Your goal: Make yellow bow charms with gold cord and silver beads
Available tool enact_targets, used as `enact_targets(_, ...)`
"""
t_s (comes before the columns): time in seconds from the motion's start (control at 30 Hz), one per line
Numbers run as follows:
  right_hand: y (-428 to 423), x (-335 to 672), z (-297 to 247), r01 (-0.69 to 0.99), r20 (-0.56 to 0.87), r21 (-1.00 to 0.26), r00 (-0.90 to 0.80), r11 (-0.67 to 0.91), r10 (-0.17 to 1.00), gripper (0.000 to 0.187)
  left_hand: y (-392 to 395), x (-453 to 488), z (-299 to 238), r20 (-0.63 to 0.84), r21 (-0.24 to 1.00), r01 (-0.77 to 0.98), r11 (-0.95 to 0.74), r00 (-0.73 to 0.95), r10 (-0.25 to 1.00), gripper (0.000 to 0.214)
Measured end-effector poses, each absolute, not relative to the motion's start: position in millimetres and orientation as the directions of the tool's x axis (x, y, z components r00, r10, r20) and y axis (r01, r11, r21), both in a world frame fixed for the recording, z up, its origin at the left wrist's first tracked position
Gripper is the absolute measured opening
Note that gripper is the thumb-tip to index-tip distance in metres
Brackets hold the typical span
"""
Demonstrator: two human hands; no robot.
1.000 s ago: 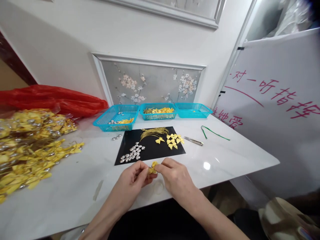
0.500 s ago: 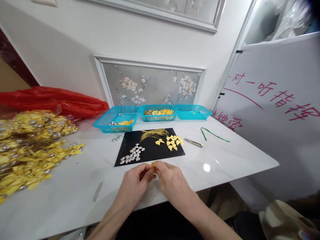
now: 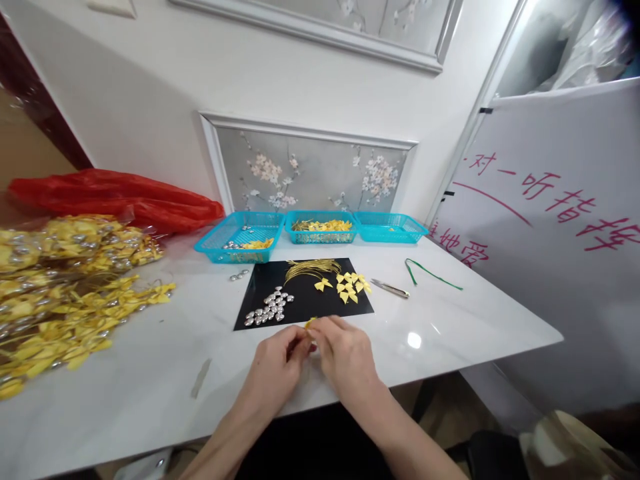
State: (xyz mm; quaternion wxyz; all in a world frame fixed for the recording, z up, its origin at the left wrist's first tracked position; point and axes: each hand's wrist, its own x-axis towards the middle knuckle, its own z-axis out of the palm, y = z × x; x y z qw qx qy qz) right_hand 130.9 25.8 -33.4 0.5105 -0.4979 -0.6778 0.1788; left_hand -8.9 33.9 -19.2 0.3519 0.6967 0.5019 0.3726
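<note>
My left hand (image 3: 277, 370) and my right hand (image 3: 346, 357) meet fingertip to fingertip over the near edge of the white table (image 3: 440, 327). Both pinch one small yellow bow (image 3: 311, 323), of which only a sliver shows above my fingers. Just beyond them lies a black mat (image 3: 305, 303) carrying silver beads (image 3: 267, 308), a bundle of gold wire (image 3: 311, 268) and several loose yellow bows (image 3: 350, 285).
Three turquoise baskets (image 3: 235, 238) line the wall, two with yellow pieces. A heap of finished yellow bows (image 3: 65, 293) and a red plastic bag (image 3: 115, 197) fill the left. Small snips (image 3: 391, 288) and a green ribbon (image 3: 431, 273) lie right of the mat. A whiteboard (image 3: 550, 220) stands at the right.
My hands closed tighter round the yellow bow, which now shows far less than a second ago. The view shifted slightly; nothing on the table moved.
</note>
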Motion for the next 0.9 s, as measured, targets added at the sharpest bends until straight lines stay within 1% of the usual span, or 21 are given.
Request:
enact_targets(0.1,33,139,-28,0.307,0.473,-0.855,0.129,0.419,0.872,0.016,35,-13,-22,0.097,0.932,0.317,-0.177,0.251,0.963,0.023)
enact_targets(0.2,44,149,-25,0.064,0.356,-0.934,0.189,0.35,0.915,0.024,33,-17,-22,0.027,0.971,0.224,-0.089,0.265,0.964,0.026)
enact_targets(0.3,54,156,-26,-0.135,0.248,-0.951,0.208,0.279,0.946,0.034,30,-20,-20,-0.032,0.984,0.175,-0.015,0.264,0.964,0.027)
enact_targets(0.4,61,163,-26,-0.251,0.21,-0.931,0.228,0.266,0.951,0.041,27,-21,-18,-0.077,0.988,0.148,0.039,0.259,0.963,0.026)
enact_targets(0.53,67,174,-24,-0.291,0.229,-0.905,0.285,0.311,0.931,0.04,25,-24,-18,-0.11,0.989,0.122,0.08,0.256,0.961,0.026)
enact_targets(0.73,76,199,-23,-0.219,0.293,-0.893,0.379,0.392,0.878,0.035,26,-28,-18,-0.132,0.987,0.117,0.106,0.243,0.961,0.024)
enact_targets(0.9,70,206,-19,-0.171,0.346,-0.876,0.43,0.451,0.834,0.034,26,-26,-20,-0.127,0.987,0.129,0.094,0.276,0.953,0.021)
